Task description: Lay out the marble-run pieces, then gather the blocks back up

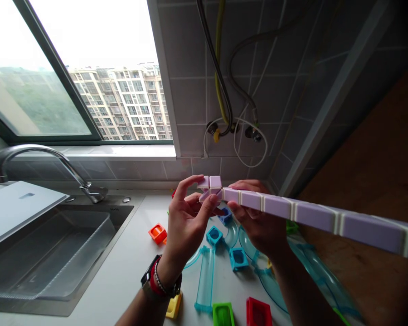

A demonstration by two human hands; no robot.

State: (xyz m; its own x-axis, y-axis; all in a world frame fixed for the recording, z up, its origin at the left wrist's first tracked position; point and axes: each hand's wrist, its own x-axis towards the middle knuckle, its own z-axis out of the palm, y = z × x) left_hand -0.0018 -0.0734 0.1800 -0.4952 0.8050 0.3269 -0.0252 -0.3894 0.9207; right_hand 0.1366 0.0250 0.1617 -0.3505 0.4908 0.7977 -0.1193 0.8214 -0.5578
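A lilac and white snake puzzle (275,204) made of jointed wedge segments is held above the counter. Its far end is folded into a small cluster, while the long straight part runs to the right edge of the view. My left hand (188,217) pinches the folded end between thumb and fingers. Just to the right, my right hand (260,224) grips the straight part near the fold, thumb below and fingers mostly hidden behind it. On the counter beneath lie blue block pieces (238,259) and a clear teal track piece (205,280).
On the left is a sink (88,253) with a faucet (68,163) and a white board (23,210) across it. Orange (157,233), yellow (173,306), green (223,314) and red (258,312) blocks lie on the counter. Hoses (221,68) hang at the tiled wall.
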